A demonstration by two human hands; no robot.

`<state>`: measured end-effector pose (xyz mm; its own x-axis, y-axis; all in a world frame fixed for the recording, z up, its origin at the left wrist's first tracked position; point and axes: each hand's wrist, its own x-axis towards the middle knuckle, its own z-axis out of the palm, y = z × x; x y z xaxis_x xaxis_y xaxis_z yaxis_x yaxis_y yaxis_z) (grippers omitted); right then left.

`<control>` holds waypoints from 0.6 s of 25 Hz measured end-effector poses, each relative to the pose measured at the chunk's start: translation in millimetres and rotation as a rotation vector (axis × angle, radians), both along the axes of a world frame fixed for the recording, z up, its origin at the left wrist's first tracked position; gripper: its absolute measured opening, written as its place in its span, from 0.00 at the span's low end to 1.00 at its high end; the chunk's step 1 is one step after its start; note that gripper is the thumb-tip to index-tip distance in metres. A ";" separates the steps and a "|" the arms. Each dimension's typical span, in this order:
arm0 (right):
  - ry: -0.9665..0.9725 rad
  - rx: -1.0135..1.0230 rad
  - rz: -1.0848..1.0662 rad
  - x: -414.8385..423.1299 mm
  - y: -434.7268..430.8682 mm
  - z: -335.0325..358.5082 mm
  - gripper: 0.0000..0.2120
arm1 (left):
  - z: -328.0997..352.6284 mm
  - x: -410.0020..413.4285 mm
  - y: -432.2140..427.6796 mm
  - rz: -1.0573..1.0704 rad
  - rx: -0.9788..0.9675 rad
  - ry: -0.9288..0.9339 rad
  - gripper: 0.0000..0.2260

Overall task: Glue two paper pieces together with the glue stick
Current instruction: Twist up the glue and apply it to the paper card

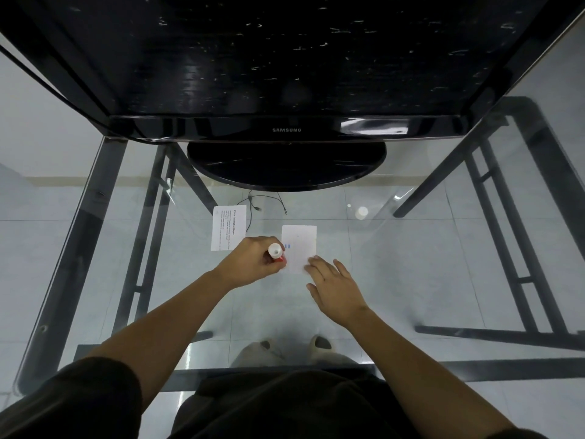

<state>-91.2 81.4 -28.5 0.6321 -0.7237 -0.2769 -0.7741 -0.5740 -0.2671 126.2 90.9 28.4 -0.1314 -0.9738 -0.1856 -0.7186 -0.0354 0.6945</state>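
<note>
On the glass surface [411,280], just in front of the monitor's stand [286,167], a small white paper piece [299,245] lies flat. The left hand [250,261] grips the red glue stick [276,253] upright at its left edge, while the right hand [335,288], its fingers [316,264] spread open, pins the near corner. A printed paper piece [228,228] waits just to the left. With one corner held on slick glass, a firm stroke could skid or crease the sheet, or smear glue onto the glass.
</note>
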 end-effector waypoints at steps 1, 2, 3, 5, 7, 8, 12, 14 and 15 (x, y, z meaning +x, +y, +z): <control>0.001 0.000 -0.001 -0.2 -0.3 0.0 0.22 | 0.7 -0.7 -1.5 0.011 -0.015 -0.003 0.08; 0.000 0.002 -0.005 -0.5 -0.3 -0.1 0.22 | 1.4 -2.3 -2.4 0.016 -0.018 0.004 0.08; -0.004 0.003 -0.006 -0.4 -0.3 -0.2 0.22 | 1.5 -4.8 -2.6 0.012 -0.010 0.018 0.08; -0.011 0.002 -0.003 -0.5 -0.1 -0.5 0.22 | 1.6 -9.2 -2.1 -0.020 0.022 0.030 0.09; -0.003 0.000 0.004 -0.7 -0.6 -0.8 0.22 | 1.5 -9.2 -3.3 -0.040 0.039 0.010 0.09; 0.005 0.001 0.005 -0.7 -1.0 -0.9 0.22 | 1.8 -7.5 -5.0 -0.030 0.040 -0.003 0.09; 0.012 0.010 -0.002 -0.5 -0.8 -1.6 0.23 | 2.5 -5.0 -10.4 0.046 -0.007 -0.025 0.08; 0.005 0.015 0.003 -0.2 -0.9 -1.5 0.23 | 1.0 -8.2 -8.3 -0.009 0.039 -0.011 0.10; 0.001 0.015 0.005 -0.6 -1.3 -1.3 0.22 | -0.2 -10.1 -7.0 -0.042 0.065 -0.018 0.10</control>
<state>-91.8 80.1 -29.8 0.6357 -0.7161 -0.2883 -0.7713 -0.5742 -0.2745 116.1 83.8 28.2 -0.1679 -0.9532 -0.2514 -0.7324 -0.0500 0.6790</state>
